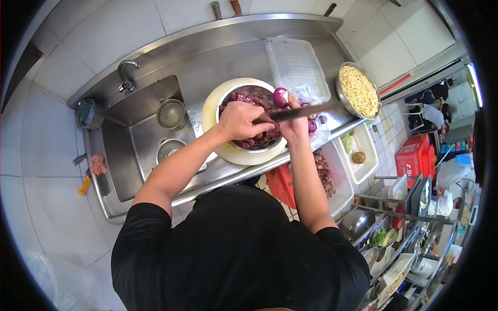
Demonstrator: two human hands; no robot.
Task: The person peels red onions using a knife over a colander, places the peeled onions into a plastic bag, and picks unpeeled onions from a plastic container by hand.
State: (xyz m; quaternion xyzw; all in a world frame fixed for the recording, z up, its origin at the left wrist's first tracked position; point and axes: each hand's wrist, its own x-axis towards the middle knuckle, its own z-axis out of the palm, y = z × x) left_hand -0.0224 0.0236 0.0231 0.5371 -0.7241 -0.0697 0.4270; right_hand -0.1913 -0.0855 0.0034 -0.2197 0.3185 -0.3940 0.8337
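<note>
My left hand (241,120) is closed round the handle of a knife (308,110), whose blade points right across my right hand (294,125). A purple onion (281,97) shows at the fingertips of my right hand, which is curled and partly covered by the blade. Both hands are over a perforated metal colander (222,98) that holds cut purple onion pieces (254,141). The colander rests on a round, pale board (210,113). Beside my right hand, another purple onion (312,125) lies on a clear plastic bag (321,136).
A sink (140,124) with metal pots is left. Behind the bag lies a clear lid (298,62); a bowl of noodles (358,90) sits at the counter's right end. Below are a white tub (340,181) and red crates (415,155). People (433,116) are far right.
</note>
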